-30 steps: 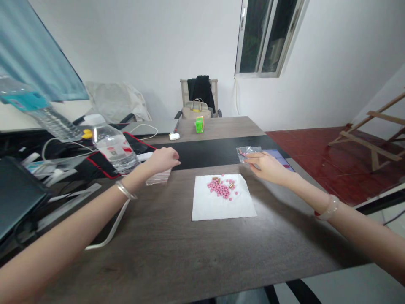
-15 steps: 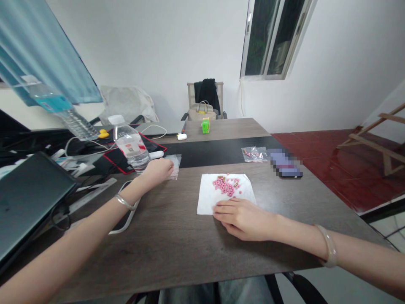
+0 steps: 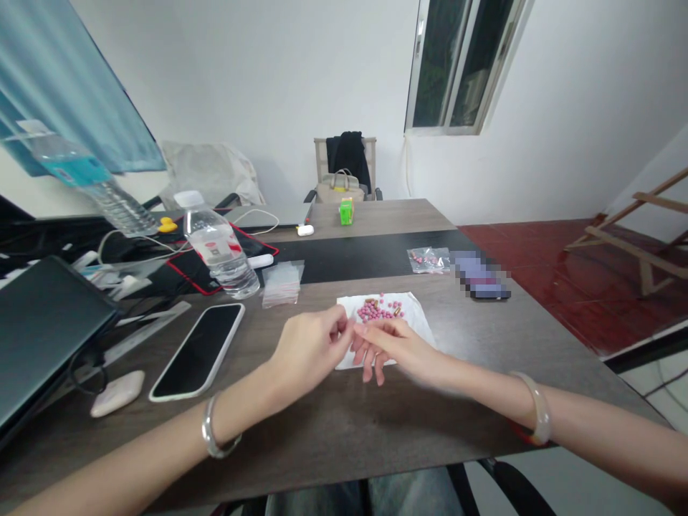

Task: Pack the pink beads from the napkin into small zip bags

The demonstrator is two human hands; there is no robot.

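Observation:
My left hand (image 3: 309, 347) is closed in a pinch over the front left part of a white paper sheet (image 3: 419, 315). Its fingertips meet those of my right hand (image 3: 400, 345), whose thumb and forefinger come together while the other fingers hang down loosely. Whatever is pinched between them is too small or hidden to make out. Just beyond the hands, pink pills (image 3: 370, 309) lie heaped on the paper with a few brown capsules (image 3: 398, 312). A stack of small clear plastic bags (image 3: 282, 284) lies to the left.
A filled clear bag (image 3: 428, 260) lies beside a blurred phone (image 3: 479, 276) at the right. On the left are a black-screened phone (image 3: 198, 351), a white mouse (image 3: 118, 394), a laptop (image 3: 48, 337) and two water bottles, the nearer bottle (image 3: 218, 247) upright. A green box (image 3: 346, 211) stands farther back.
My left hand has come from the stack of plastic bags back to the paper and met my right hand. My right hand has lifted off the paper, its fingers now turned toward the left.

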